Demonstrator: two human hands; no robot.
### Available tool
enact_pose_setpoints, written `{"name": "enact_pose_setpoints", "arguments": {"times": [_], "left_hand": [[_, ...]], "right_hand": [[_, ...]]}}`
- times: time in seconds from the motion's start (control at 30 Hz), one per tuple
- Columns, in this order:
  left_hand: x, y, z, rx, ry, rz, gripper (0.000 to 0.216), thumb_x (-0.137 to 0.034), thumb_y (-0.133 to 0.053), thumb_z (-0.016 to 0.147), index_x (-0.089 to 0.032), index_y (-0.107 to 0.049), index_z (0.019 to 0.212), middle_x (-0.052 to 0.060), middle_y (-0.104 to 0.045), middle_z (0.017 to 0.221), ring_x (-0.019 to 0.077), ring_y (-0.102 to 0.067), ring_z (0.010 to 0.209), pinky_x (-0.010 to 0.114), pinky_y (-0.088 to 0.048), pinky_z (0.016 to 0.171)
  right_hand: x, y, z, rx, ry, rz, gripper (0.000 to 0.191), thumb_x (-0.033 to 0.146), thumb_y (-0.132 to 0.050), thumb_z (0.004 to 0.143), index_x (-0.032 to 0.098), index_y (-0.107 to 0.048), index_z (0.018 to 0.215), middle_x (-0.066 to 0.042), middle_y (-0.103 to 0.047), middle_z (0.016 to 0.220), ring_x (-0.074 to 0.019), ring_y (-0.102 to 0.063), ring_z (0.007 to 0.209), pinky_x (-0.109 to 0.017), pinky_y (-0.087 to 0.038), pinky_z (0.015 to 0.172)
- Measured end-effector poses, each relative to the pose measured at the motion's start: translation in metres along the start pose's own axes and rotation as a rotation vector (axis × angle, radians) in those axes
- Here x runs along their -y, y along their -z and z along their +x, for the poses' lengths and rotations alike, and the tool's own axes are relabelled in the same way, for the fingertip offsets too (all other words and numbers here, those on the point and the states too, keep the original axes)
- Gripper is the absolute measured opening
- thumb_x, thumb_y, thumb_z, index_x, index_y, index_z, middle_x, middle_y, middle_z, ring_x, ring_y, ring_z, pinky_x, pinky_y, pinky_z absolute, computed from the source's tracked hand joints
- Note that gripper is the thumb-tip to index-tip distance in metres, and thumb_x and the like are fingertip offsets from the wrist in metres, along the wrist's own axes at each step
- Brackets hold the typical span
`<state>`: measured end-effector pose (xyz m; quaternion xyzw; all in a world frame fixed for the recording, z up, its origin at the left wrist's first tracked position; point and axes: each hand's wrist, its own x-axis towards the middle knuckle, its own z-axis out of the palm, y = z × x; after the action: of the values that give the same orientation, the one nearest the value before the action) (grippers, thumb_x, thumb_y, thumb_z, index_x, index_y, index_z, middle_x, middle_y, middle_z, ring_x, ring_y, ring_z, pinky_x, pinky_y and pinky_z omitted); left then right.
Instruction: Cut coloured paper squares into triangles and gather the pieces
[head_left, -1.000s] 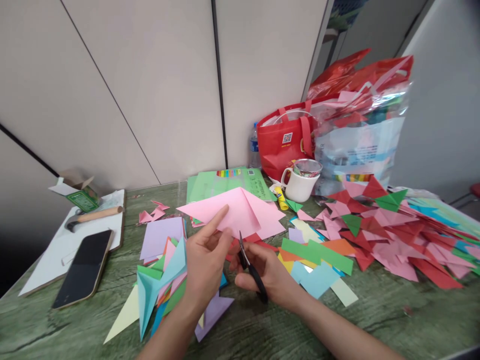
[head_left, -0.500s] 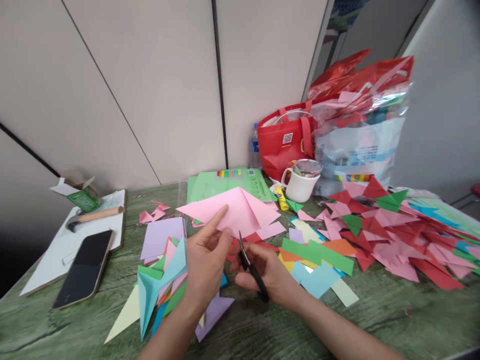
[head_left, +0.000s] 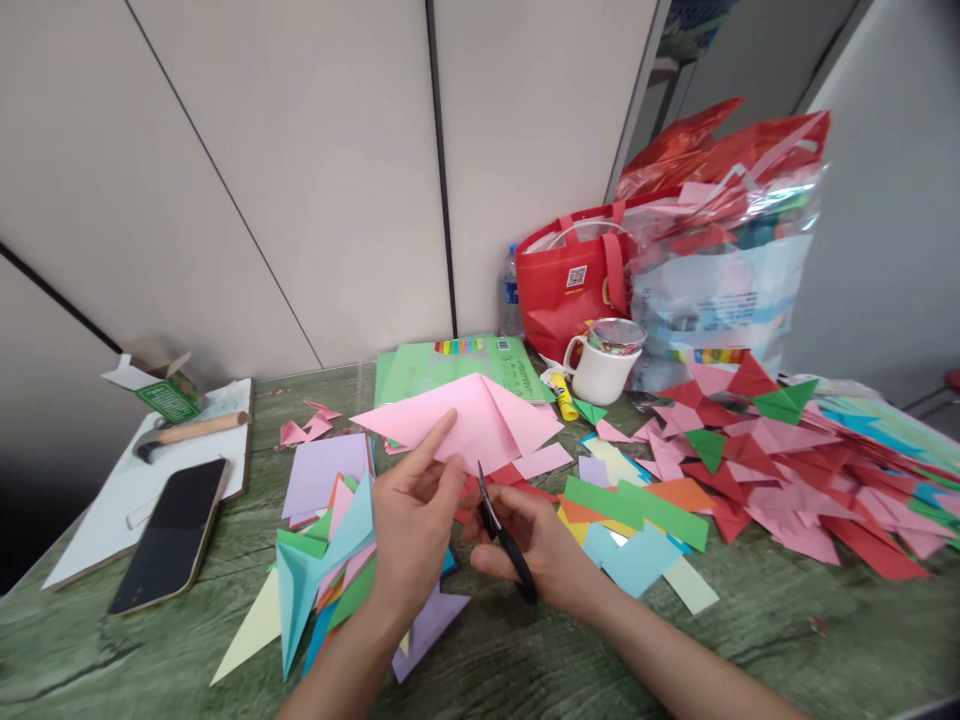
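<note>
A folded pink sheet of paper (head_left: 480, 425) is pinched at its near edge by my left hand (head_left: 416, 515), whose index finger lies stretched across it. My right hand (head_left: 525, 535) is closed round the black handles of a pair of scissors (head_left: 512, 553). The blades point up and away, with their tips at the lower edge of the pink sheet. Red paper pieces (head_left: 517, 482) lie beneath, partly covered by my fingers. Left of my left hand are folded coloured papers (head_left: 330, 570), among them light blue and purple ones.
Cut strips (head_left: 637, 520) lie right of my hands, then a heap of red and pink pieces (head_left: 780, 460). Behind stand a white mug (head_left: 604, 370), a glue stick (head_left: 562, 396), a red bag (head_left: 559, 290) and a green paper pack (head_left: 465, 365). At left are a phone (head_left: 169, 540) and a hammer (head_left: 191, 432).
Both hands, the scissors and the pink sheet keep practically the same positions. The whole view has shifted very slightly.
</note>
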<state>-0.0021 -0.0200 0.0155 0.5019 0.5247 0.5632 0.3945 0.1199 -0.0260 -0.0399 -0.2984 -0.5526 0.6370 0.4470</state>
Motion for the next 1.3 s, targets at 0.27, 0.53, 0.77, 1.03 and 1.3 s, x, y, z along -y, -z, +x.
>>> {"name": "enact_pose_setpoints", "arguments": {"times": [0.27, 0.53, 0.77, 1.03, 1.3], "left_hand": [[-0.0013, -0.0003, -0.0013, -0.016, -0.018, 0.031, 0.044, -0.023, -0.060, 0.076, -0.021, -0.058, 0.120, -0.007, -0.040, 0.049, 0.0060, -0.033, 0.046, 0.017, -0.035, 0.044], [-0.0027, -0.0016, -0.0007, -0.027, 0.004, -0.005, 0.047, -0.022, -0.061, 0.074, -0.020, -0.057, 0.120, -0.006, -0.046, 0.052, 0.0056, -0.038, 0.050, 0.016, -0.037, 0.048], [0.0022, -0.0001, 0.0004, 0.004, 0.025, -0.073, 0.049, -0.024, -0.060, 0.075, -0.019, -0.055, 0.123, -0.008, -0.037, 0.049, 0.0055, -0.031, 0.046, 0.017, -0.031, 0.043], [0.0001, -0.0009, -0.0001, -0.014, 0.042, -0.095, 0.051, -0.023, -0.062, 0.073, -0.016, -0.055, 0.123, -0.008, -0.036, 0.047, 0.0058, -0.031, 0.044, 0.017, -0.032, 0.041], [0.0017, -0.0010, -0.0013, -0.016, 0.036, -0.126, 0.050, -0.023, -0.062, 0.073, -0.018, -0.055, 0.123, -0.007, -0.044, 0.051, 0.0062, -0.038, 0.048, 0.017, -0.038, 0.045]], "right_hand": [[0.0022, -0.0018, 0.0001, -0.006, -0.022, 0.007, 0.036, 0.036, -0.075, 0.063, 0.019, -0.055, 0.087, 0.001, -0.056, 0.074, -0.0129, -0.052, 0.066, -0.028, -0.043, 0.066], [0.0022, -0.0040, 0.0016, -0.033, -0.037, 0.032, 0.040, 0.036, -0.078, 0.059, 0.017, -0.056, 0.088, 0.004, -0.052, 0.067, -0.0104, -0.047, 0.060, -0.025, -0.040, 0.061], [0.0024, -0.0040, 0.0010, -0.066, -0.038, -0.024, 0.038, 0.040, -0.074, 0.062, 0.017, -0.058, 0.087, 0.003, -0.053, 0.066, -0.0111, -0.048, 0.061, -0.026, -0.041, 0.060], [-0.0010, -0.0029, 0.0016, -0.076, -0.040, 0.011, 0.038, 0.037, -0.078, 0.058, 0.017, -0.059, 0.084, 0.003, -0.052, 0.064, -0.0101, -0.045, 0.059, -0.024, -0.040, 0.056], [-0.0004, -0.0039, 0.0009, -0.092, -0.056, 0.020, 0.038, 0.038, -0.077, 0.058, 0.015, -0.060, 0.084, 0.004, -0.049, 0.061, -0.0088, -0.043, 0.054, -0.022, -0.038, 0.052]]}}
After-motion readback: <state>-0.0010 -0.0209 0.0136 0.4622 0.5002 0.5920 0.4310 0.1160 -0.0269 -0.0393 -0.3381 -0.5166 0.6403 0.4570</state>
